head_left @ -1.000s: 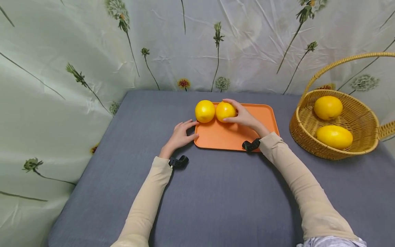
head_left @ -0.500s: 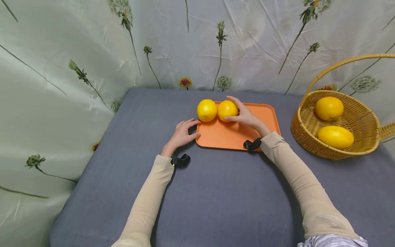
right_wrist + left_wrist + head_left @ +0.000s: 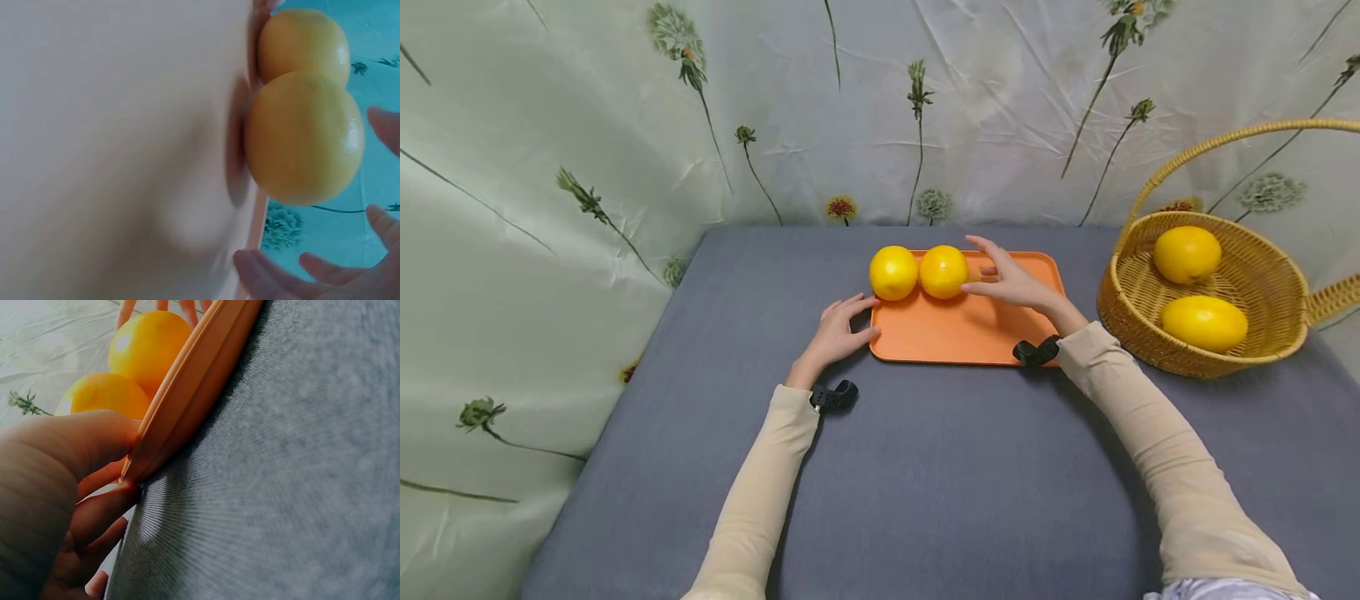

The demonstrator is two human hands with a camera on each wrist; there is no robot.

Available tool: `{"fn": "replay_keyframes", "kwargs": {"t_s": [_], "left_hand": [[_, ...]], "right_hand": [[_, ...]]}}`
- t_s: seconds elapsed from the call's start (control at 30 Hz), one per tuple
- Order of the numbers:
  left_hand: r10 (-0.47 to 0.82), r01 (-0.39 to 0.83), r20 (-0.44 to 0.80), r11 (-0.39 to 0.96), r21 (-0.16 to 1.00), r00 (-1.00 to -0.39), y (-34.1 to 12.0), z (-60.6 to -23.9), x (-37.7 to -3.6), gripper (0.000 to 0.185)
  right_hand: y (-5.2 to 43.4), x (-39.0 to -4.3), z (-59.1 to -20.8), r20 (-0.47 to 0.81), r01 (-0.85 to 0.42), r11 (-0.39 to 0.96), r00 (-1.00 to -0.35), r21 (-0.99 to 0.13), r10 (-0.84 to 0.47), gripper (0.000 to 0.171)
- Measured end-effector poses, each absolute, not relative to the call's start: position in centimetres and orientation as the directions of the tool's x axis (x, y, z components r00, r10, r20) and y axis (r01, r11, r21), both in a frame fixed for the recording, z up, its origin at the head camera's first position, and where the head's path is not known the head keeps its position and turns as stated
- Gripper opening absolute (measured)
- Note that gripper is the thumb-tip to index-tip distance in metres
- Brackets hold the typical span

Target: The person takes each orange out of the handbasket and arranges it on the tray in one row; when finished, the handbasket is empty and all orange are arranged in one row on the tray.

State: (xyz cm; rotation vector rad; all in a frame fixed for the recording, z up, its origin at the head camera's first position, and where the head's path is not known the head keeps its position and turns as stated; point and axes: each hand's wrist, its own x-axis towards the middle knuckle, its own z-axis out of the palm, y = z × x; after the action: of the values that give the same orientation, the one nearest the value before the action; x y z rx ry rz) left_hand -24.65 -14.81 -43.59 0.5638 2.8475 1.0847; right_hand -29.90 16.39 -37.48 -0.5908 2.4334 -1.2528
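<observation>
Two round yellow-orange fruits, which look like oranges, sit side by side at the back left of an orange tray point(image 3: 940, 337): the left orange point(image 3: 893, 273) and the right orange point(image 3: 943, 272). My right hand point(image 3: 1011, 282) is spread just right of the right orange; the right wrist view has a gap between its fingers and that orange point(image 3: 303, 137). With thumb and fingertips, my left hand point(image 3: 838, 333) touches the tray's left edge near the front corner. In the left wrist view its thumb point(image 3: 94, 440) lies against the tray's rim point(image 3: 181, 387).
A wicker basket point(image 3: 1112, 312) with a tall handle stands right of the tray. It holds a rounded yellow fruit point(image 3: 1187, 254) and a longer yellow fruit point(image 3: 1204, 323). A flower-patterned curtain point(image 3: 820, 108) hangs behind the grey-covered table point(image 3: 955, 467).
My right hand has let go of the right orange and moved a little to the right, its fingers opening. The left hand stays at the tray's edge. The head view has shifted slightly.
</observation>
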Motion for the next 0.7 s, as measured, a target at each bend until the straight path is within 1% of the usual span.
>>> {"fn": "replay_keyframes", "kwargs": {"t_s": [0.13, 0.37, 0.6, 0.7], "left_hand": [[0.351, 0.325, 0.096, 0.684, 0.653, -0.931, -15.0, -43.8, -24.4, 0.053], [0.355, 0.332, 0.105, 0.676, 0.657, -0.929, -15.0, -43.6, -24.3, 0.053], [0.351, 0.324, 0.097, 0.678, 0.659, -0.931, -14.8, -43.4, -24.3, 0.052], [0.349, 0.326, 0.102, 0.675, 0.662, -0.932, -14.8, -43.4, -24.4, 0.052]], "right_hand": [[17.1, -29.3, -37.2, -0.103, -0.208, 0.525, -0.858, -0.825, -0.503, 0.079], [18.6, -27.6, -36.5, -0.043, -0.213, 0.505, -0.893, -0.836, -0.447, 0.076], [20.4, -26.0, -35.3, 0.006, -0.240, 0.536, -0.916, -0.809, -0.401, 0.071], [21.1, -25.5, -34.9, 0.021, -0.242, 0.528, -0.921, -0.814, -0.390, 0.070]]}}
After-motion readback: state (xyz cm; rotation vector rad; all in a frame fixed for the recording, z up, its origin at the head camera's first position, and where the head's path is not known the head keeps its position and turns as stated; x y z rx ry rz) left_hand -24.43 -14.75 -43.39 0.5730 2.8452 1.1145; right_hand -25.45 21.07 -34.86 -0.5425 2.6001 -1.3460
